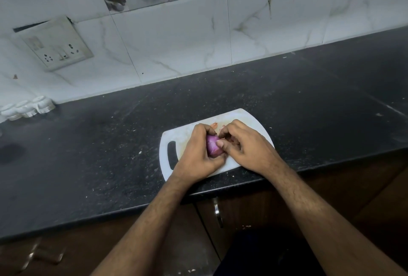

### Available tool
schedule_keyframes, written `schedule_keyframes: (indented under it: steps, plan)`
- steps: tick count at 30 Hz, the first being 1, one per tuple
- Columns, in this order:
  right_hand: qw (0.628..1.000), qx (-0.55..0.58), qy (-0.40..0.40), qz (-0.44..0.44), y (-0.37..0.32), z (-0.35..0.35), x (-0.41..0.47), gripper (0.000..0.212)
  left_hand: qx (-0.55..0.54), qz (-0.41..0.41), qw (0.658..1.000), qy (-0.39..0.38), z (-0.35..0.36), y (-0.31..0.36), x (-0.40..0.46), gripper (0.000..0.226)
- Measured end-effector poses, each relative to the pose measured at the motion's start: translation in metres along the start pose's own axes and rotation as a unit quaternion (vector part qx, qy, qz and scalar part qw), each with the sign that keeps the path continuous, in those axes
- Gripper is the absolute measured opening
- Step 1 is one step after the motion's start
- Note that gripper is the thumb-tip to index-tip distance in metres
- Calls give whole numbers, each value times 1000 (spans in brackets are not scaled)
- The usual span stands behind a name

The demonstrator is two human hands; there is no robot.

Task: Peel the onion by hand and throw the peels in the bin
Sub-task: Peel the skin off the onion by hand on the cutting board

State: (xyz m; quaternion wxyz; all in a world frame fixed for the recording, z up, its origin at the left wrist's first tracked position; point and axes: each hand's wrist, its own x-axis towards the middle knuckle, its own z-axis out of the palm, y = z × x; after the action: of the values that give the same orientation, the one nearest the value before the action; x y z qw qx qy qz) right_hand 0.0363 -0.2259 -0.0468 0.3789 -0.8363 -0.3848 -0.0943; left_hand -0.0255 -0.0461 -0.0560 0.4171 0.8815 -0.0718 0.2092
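A small purple onion (213,148) is held just above a white cutting board (180,137) near the counter's front edge. My left hand (198,154) wraps its fingers round the onion from the left. My right hand (245,145) meets it from the right, with the thumb pressed on the onion's skin and the fingers curled at its top. A few orange-brown peel scraps (214,124) lie on the board behind my hands. No bin is in view.
The board lies on a black speckled counter (110,154) with crumbs scattered over it. Small white jars (28,107) stand at the far left by the tiled wall. A switch socket (57,43) is on the wall. Brown cabinet doors with a metal handle (217,211) are below the counter.
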Motion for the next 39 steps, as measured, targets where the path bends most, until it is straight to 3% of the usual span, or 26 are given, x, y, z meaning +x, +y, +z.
schedule_keyframes:
  steps: [9, 12, 16, 20, 24, 31, 39]
  plan:
    - [1000, -24, 1, 4, 2, 2, 2, 11, -13, -2, 1000, 2, 0, -4, 1, 52]
    - [999, -38, -7, 30, 1, 3, 4, 11, -13, -7, 1000, -8, -1, -5, 1, 53]
    - [994, -40, 41, 96, 5, 4, 8, 16, 9, -14, 1000, -10, -2, -4, 1, 55]
    - [998, -21, 10, 50, 8, 6, 9, 6, 3, -22, 1000, -10, -2, -1, 0, 53]
    - [1000, -3, -1, 13, 8, 6, 7, 23, -15, -29, 999, -11, -2, 3, -1, 55]
    - [1000, 1, 1, 12, 7, 3, 6, 9, -12, -39, 999, -7, -4, 6, -2, 53]
    - [999, 50, 0, -19, 2, -1, 2, 29, -21, -28, 999, -11, -3, 5, -2, 46]
